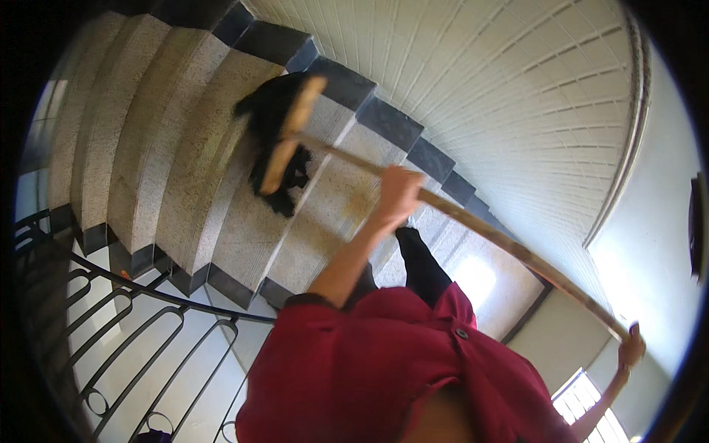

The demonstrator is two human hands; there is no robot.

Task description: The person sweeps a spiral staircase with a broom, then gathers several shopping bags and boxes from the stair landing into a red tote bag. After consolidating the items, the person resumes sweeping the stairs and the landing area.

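A long wooden pole (515, 249) slants from the lower right to a wooden crosspiece (282, 160) at its far end. Black cloth (277, 111) hangs around the crosspiece and lies over a speckled stone stair step (243, 216); this end is blurred. My left hand (400, 191) is closed around the pole partway along, nearer the crosspiece. My right hand (631, 348), far off at the lower right, grips the pole's other end.
Curved stairs continue to the upper left. Dark stone skirting (390, 122) follows the ribbed pale wall (471, 83). A black metal railing (166, 299) bounds the lower left side. A barred window (581, 398) shows at the lower right.
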